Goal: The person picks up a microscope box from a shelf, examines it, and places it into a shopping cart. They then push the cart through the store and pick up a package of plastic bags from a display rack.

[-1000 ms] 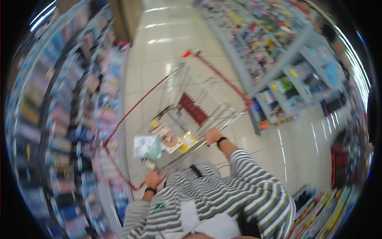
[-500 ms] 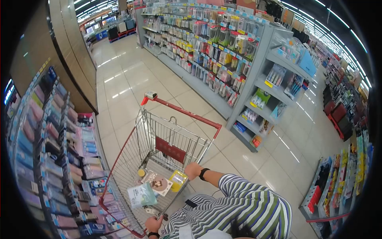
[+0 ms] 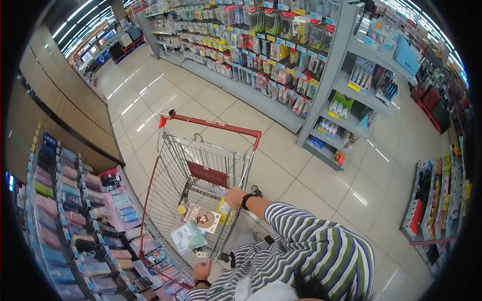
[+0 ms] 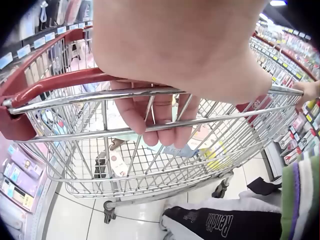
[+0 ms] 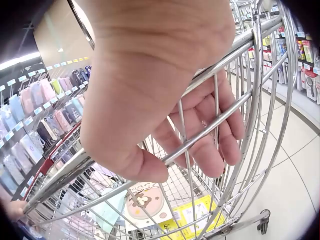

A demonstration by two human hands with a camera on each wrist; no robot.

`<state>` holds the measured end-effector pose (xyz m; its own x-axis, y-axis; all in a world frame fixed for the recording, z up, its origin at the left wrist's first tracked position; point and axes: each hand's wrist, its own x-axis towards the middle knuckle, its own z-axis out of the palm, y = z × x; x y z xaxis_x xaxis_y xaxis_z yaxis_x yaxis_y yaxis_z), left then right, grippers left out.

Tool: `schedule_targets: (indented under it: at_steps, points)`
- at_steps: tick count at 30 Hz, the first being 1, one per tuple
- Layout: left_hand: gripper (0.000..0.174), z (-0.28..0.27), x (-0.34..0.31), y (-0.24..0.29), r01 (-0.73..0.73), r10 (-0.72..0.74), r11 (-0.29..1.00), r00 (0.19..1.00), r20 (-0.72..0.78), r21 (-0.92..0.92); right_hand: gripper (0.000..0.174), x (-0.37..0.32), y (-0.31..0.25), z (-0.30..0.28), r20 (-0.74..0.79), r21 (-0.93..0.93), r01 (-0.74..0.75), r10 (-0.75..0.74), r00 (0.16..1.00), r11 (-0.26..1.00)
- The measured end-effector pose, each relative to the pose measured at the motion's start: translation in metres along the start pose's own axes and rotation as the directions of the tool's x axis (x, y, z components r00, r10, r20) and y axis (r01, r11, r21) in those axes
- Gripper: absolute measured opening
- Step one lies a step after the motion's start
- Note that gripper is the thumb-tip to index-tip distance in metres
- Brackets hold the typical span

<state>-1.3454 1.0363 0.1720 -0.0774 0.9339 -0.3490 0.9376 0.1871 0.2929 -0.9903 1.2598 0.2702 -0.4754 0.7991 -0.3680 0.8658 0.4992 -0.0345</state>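
A wire shopping cart [image 3: 216, 125] with red trim stands before me. My left hand [image 3: 202, 271] grips its near side rail; in the left wrist view the fingers [image 4: 162, 120] hang over the metal bar. Farther along the same side, my right hand [image 3: 234, 198] holds the rail, with fingers [image 5: 207, 155] curled over the wires. Inside the cart lie a pale green and white packet [image 3: 188, 237], a flat pack with a brown cartoon bear [image 3: 203, 218], a yellow pack [image 5: 192, 220] and a small yellow-topped container [image 3: 182, 209]. My right hand partly covers the yellow pack in the head view.
Stocked shelves [image 3: 75, 215] run close along the cart's left. A tall grey shelf unit [image 3: 326, 125] stands ahead to the right, its end facing me. A brown wall panel [image 3: 70, 95] rises at the left. Another low rack [image 3: 437, 200] stands at the right. Tiled floor [image 3: 191, 100] lies between.
The head view has lifted from looking down to looking farther ahead. The cart sits lower and more to the left in view. Both hands keep holding its rail.
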Motion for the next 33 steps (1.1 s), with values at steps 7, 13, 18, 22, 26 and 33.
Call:
schedule_targets:
  at_steps: [7, 13, 18, 22, 26, 33]
  points:
    - [0.051, -0.051, 0.094, 0.022, 0.041, -0.041, 0.999, 0.999, 0.005, -0.006, 0.018, 0.087, 0.043, -0.041, -0.053, 0.03, 0.032, -0.03, 0.998, 0.999]
    - [0.048, -0.055, 0.176, 0.021, 0.013, -0.008, 0.999, 0.993, -0.117, 0.041, 0.019, 0.163, 0.089, -0.061, 0.016, 0.0, 0.034, -0.034, 0.999, 0.999]
    - [0.049, -0.095, 0.244, 0.049, 0.052, -0.052, 0.999, 0.998, -0.033, -0.002, 0.02, 0.22, 0.127, -0.105, 0.013, 0.001, 0.042, -0.042, 0.999, 0.999]
    - [0.05, -0.119, 0.302, 0.06, 0.034, -0.032, 0.999, 0.998, -0.052, 0.034, 0.021, 0.281, 0.16, -0.116, 0.023, 0.001, 0.074, -0.074, 0.997, 0.997]
    - [0.056, -0.138, 0.357, 0.063, 0.054, -0.053, 0.998, 0.998, -0.019, 0.027, 0.022, 0.328, 0.181, -0.149, 0.047, -0.006, 0.077, -0.076, 0.996, 0.997]
    - [0.064, -0.18, 0.445, 0.116, 0.236, -0.234, 0.972, 0.961, 0.149, 0.003, 0.024, 0.409, 0.24, -0.19, 0.022, -0.047, 0.107, -0.106, 0.994, 0.993]
